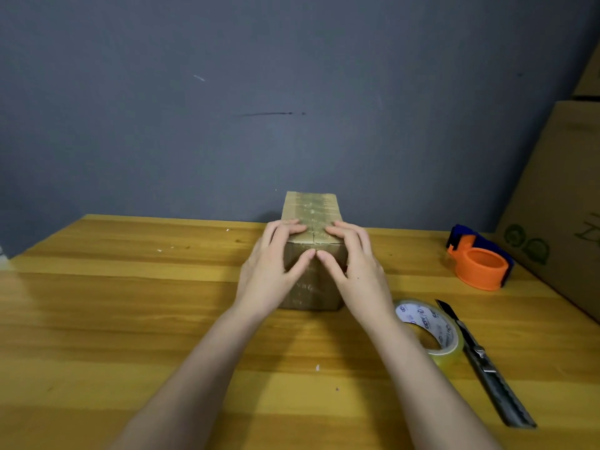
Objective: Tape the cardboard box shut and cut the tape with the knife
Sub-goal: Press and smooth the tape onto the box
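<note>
A small brown cardboard box (311, 207) stands on the wooden table (130, 303), its long side running away from me, with shiny tape along the top seam. My left hand (271, 267) and my right hand (355, 264) lie flat over its near end, fingers spread on the top and thumbs meeting on the front face. Neither hand holds anything. A roll of clear tape (430, 329) lies right of the box, and a grey utility knife (483, 362) lies beside the roll, its blade end pointing away from me.
An orange and blue tape dispenser (479, 258) sits at the back right of the table. A large cardboard box (565, 196) stands against the right edge. A grey wall rises behind the table. Small white scraps dot the wood.
</note>
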Available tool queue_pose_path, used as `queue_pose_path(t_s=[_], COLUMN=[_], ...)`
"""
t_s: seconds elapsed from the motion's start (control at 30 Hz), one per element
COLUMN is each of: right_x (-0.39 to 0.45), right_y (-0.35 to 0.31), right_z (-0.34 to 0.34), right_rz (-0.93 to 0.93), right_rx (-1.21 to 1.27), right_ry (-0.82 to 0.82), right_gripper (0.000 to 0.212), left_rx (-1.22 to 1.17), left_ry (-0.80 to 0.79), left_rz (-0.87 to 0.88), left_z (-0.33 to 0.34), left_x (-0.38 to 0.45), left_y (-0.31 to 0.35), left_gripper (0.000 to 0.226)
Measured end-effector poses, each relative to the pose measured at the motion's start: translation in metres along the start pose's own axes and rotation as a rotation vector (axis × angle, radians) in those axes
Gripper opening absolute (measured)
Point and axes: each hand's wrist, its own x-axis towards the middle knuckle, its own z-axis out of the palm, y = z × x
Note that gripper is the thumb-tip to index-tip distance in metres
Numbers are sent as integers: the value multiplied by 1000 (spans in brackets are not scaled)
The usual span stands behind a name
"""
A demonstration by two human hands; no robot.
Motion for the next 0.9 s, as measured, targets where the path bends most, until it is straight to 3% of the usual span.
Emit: queue_pose_path(t_s=[0.37, 0.47, 0.6, 0.73, 0.9], right_x=[-1, -1, -1, -1, 1], right_y=[9, 8, 0, -3, 2], right_z=[-15, -15, -4, 5, 3], right_rz=[-46, -19, 47, 44, 30], right_rx=[-88, 10, 127, 74, 72], right_ry=[-203, -187, -7, 73, 41], right_gripper=[76, 63, 30, 28, 30], left_rx=[134, 74, 16, 68, 125], left_ry=[-132, -87, 25, 82, 96], left_rz=[111, 59, -60, -81, -54], left_z=[-5, -3, 6, 12, 13], left_x=[-3, -5, -4, -3, -3], left_y=[-9, -2, 12, 14, 11], left_gripper=[76, 67, 49, 44, 43])
